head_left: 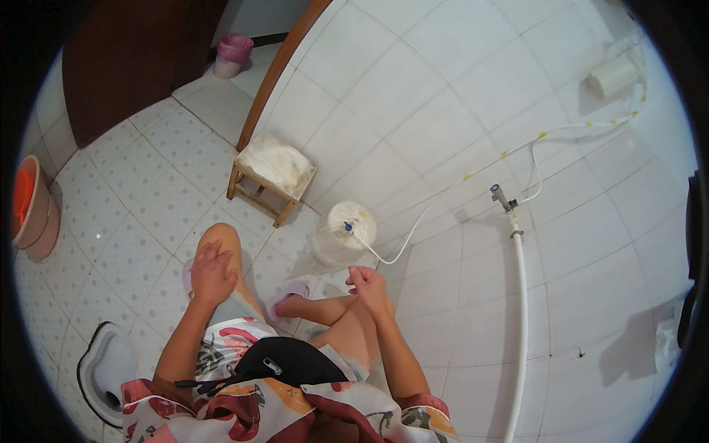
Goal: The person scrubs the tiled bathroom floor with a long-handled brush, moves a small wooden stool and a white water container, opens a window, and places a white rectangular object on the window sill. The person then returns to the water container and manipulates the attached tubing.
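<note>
My left hand (213, 275) lies on my left knee, its fingers stretched out and slightly apart, holding nothing. Above my right thigh, my right hand (367, 286) is closed with the fingers curled in, and nothing shows in it. Just beyond that hand, a large whitish container (347, 240) stands on the floor against the tiled wall, apart from my fingers. On its top is a small blue fitting (348, 227), from which a white hose (406, 247) runs out to the right. A black bag (288, 362) sits across my lap.
A wooden stool (275, 166) with a white covered top stands by the wall. Pipework with a valve (504, 199) is fixed on the right. Pink and orange buckets (35, 214) stand far left, a squat toilet (111, 369) lower left, and a lined bin (233, 55) past the doorway.
</note>
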